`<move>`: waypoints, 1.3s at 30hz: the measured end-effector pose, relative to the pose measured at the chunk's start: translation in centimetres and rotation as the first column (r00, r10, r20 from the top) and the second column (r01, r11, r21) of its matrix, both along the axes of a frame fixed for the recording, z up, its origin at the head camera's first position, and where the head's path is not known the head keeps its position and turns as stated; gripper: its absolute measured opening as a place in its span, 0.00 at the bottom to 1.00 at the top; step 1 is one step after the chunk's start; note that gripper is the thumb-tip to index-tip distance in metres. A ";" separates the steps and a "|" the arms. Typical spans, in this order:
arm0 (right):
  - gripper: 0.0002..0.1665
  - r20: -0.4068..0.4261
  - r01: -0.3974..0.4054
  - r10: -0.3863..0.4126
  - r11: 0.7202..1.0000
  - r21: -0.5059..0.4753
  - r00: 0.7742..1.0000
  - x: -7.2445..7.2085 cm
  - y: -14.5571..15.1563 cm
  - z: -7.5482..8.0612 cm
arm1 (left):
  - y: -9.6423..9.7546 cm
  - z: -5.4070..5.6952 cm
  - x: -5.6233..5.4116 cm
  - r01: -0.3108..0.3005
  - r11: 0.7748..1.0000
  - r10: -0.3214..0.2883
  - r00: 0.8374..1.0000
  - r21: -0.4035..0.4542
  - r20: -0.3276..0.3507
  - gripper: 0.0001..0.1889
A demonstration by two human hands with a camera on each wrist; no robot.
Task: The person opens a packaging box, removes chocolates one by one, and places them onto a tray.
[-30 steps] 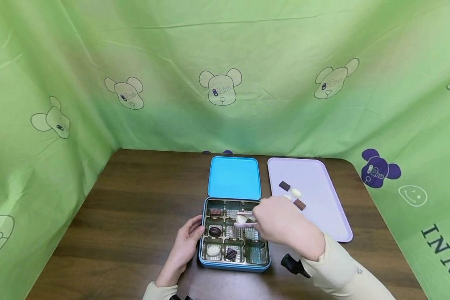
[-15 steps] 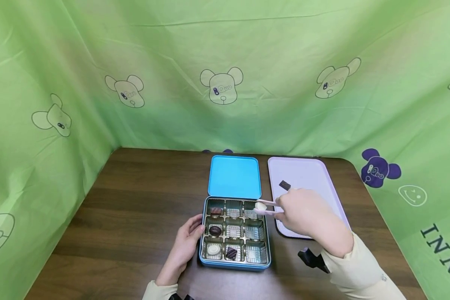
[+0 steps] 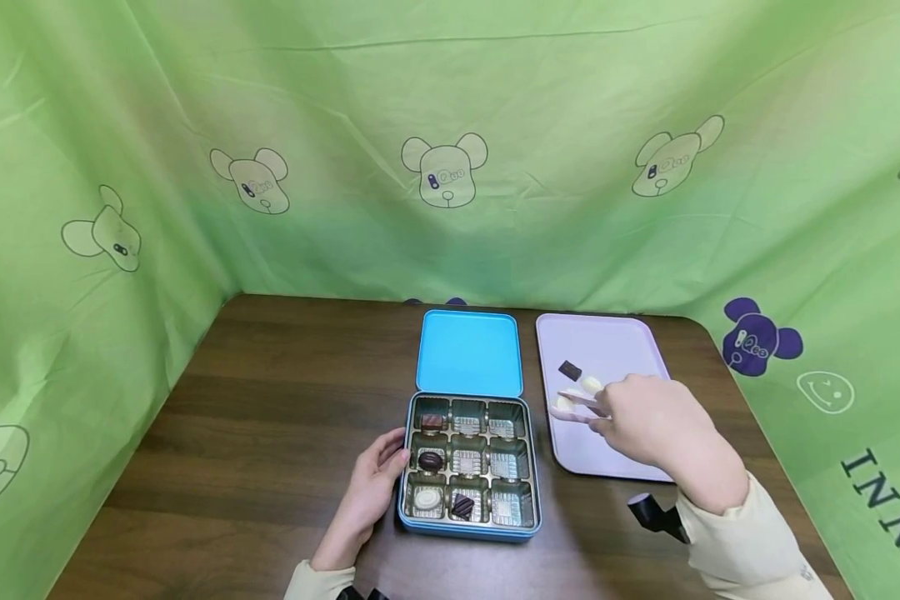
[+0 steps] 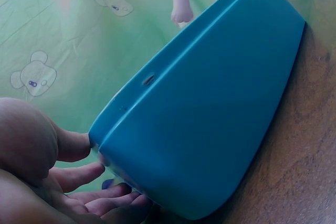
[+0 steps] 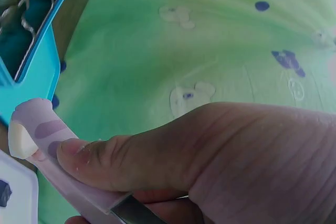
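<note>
Pink tongs (image 5: 63,179) jut from right hand (image 5: 142,161).

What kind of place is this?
It looks like an indoor tabletop corner, perhaps set up for filming or practice. A green cloth printed with cartoon animal faces hangs around a wooden table, where a blue tin stands beside a lilac tray.

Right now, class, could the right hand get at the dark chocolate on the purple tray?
Probably yes: the dark chocolate lies uncovered on the tray, near the tongs in the right hand. They hold a white piece, though, which likely needs setting down first.
</note>
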State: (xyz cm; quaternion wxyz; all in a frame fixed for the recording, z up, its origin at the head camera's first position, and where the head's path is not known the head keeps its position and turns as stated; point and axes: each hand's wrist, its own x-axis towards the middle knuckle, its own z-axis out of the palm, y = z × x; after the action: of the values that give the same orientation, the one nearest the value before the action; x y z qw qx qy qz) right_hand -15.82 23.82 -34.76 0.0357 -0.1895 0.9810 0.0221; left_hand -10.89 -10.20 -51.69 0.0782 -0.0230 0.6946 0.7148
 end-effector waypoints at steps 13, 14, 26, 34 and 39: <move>0.18 0.073 0.101 -0.100 0.995 -0.011 0.992 -0.5 3.4 -1.7 | 0.0 -0.1 0.0 0.002 1.000 -0.002 1.000 0.000 0.001 0.24; 0.18 0.080 0.104 -0.103 0.995 -0.011 0.991 -0.5 3.6 -1.9 | 0.0 -0.1 0.0 0.003 1.000 -0.003 1.000 0.001 0.002 0.24; 0.17 0.153 0.118 -0.115 0.993 -0.014 0.981 -1.2 4.7 -4.7 | 0.0 -0.1 0.0 0.008 1.000 -0.008 1.000 0.002 0.005 0.24; 0.17 0.154 0.111 -0.106 0.994 -0.025 0.982 -1.6 4.6 -5.8 | 0.0 0.0 0.1 0.006 1.000 -0.005 1.000 -0.003 0.012 0.24; 0.19 0.153 0.113 -0.108 0.993 -0.023 0.982 -1.8 4.1 -6.2 | 0.0 0.1 0.1 0.004 1.000 -0.004 1.000 -0.002 0.017 0.25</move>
State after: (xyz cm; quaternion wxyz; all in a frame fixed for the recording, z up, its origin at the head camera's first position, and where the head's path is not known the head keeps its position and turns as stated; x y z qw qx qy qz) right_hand -17.58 27.93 -40.97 0.1083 -0.1364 0.9847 -0.0100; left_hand -10.81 -10.22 -51.61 0.0856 -0.0277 0.6948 0.7135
